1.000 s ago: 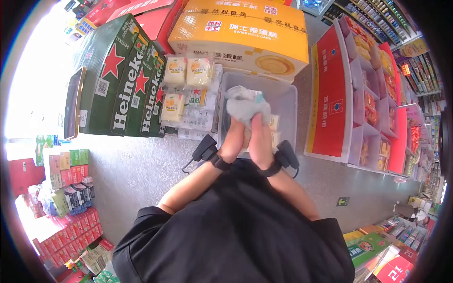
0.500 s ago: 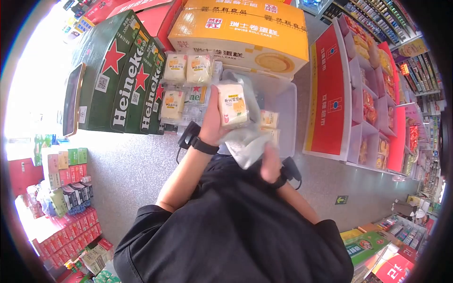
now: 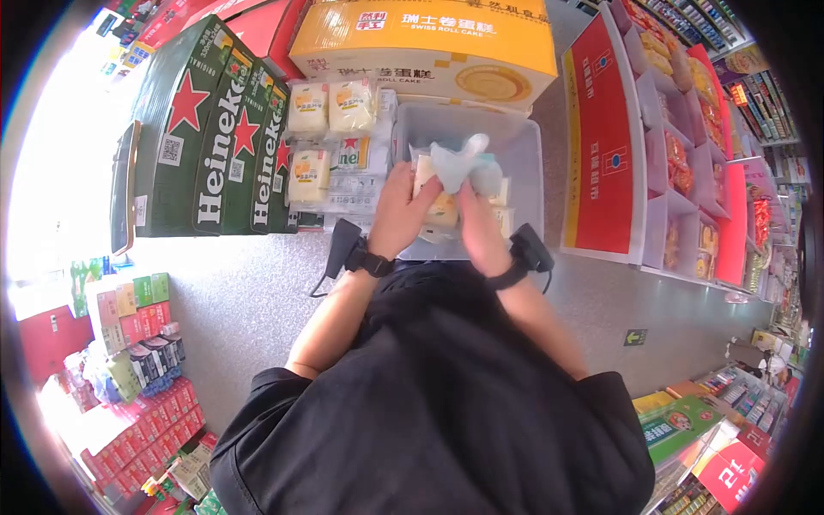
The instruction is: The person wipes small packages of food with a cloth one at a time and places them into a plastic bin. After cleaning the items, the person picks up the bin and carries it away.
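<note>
My left hand (image 3: 402, 209) is closed around the side of a wrapped cake pack (image 3: 424, 172) over the grey plastic bin (image 3: 530, 172). My right hand (image 3: 482, 230) pinches a crumpled translucent plastic bag (image 3: 468, 167), which partly covers the pack. More wrapped packs (image 3: 502, 190) lie in the bin beneath and beside my hands. Left of the bin, two packs (image 3: 353, 106) sit side by side, and another pack (image 3: 309, 176) rests nearer to me, on a carton with green Heineken print.
Green Heineken cartons (image 3: 215, 137) stand at the left. A yellow Swiss roll box (image 3: 429, 39) is behind the bin. A red-sided display stand (image 3: 605, 154) with compartments of snacks is at the right. Stacked goods (image 3: 146, 412) fill the lower left.
The pack in my left hand has moved down over the bin. My right hand has moved up and inward, and the bag is now bunched between both hands.
</note>
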Action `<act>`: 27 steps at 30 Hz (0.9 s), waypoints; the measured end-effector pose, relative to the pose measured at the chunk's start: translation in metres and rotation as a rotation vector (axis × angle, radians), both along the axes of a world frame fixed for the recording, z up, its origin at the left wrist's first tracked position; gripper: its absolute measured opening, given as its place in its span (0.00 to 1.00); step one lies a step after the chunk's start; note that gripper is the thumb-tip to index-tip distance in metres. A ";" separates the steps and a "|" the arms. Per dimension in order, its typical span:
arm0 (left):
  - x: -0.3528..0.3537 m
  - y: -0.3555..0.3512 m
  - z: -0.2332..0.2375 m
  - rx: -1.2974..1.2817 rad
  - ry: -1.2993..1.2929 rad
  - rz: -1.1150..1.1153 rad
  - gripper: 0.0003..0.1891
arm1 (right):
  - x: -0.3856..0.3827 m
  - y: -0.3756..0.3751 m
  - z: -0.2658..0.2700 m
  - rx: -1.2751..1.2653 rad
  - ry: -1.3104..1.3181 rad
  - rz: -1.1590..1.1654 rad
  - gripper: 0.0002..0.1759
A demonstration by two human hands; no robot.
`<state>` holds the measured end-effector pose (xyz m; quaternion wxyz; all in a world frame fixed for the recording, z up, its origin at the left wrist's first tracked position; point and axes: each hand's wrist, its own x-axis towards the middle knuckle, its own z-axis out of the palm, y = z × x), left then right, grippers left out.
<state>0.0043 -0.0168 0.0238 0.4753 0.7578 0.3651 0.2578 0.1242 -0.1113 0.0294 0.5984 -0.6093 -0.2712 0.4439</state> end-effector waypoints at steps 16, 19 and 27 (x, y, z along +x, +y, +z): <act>-0.004 -0.001 -0.008 -0.641 -0.385 0.092 0.24 | -0.012 0.001 0.001 0.221 0.013 0.021 0.21; 0.000 -0.016 0.001 -0.655 -0.366 0.027 0.25 | -0.023 0.006 0.014 0.299 -0.177 0.037 0.20; 0.019 -0.023 0.016 -0.589 -0.625 0.102 0.25 | -0.005 0.033 0.028 0.208 0.040 0.065 0.21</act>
